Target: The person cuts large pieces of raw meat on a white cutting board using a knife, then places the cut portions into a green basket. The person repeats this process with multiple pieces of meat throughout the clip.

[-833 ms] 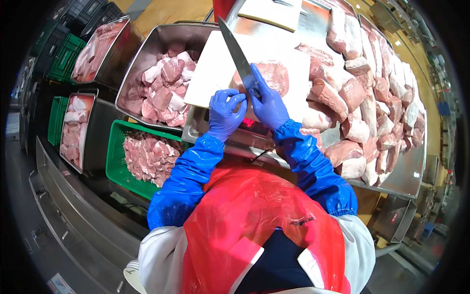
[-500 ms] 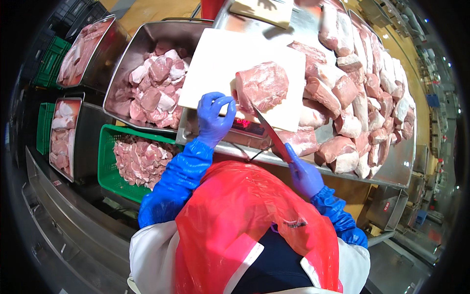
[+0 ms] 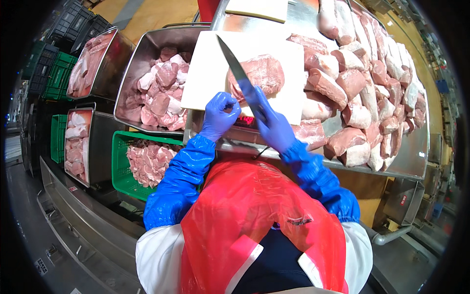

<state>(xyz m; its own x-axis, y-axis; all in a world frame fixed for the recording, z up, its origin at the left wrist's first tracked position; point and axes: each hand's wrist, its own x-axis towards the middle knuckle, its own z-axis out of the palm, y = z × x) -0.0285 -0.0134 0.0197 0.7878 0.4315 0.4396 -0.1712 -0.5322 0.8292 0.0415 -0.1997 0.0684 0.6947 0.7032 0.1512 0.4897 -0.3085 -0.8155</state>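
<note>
My right hand [image 3: 275, 126], in a purple glove, is closed round the handle of a long knife [image 3: 236, 68]. Its blade points up and to the left, over the white cutting board [image 3: 203, 61]. A thick, boneless piece of pink meat [image 3: 267, 73] lies on the board, partly behind the blade. At the board's near edge, beside the meat, my left hand [image 3: 219, 117] has its fingers curled in; whatever they may hold is hidden. Between my hands shows a scale with a lit red display [image 3: 245, 120].
Several large cuts of meat [image 3: 350, 84] cover the metal table [image 3: 413, 169] on the right. To the left stand a steel tub of meat chunks [image 3: 128, 81], a green basket of trimmings [image 3: 118, 169] and two more steel tubs. Another white board [image 3: 254, 9] lies at the far side.
My right hand has moved up and left, bringing the knife from the meat's near side across to its left, with the blade raised. My left hand remains by the board's near edge.
</note>
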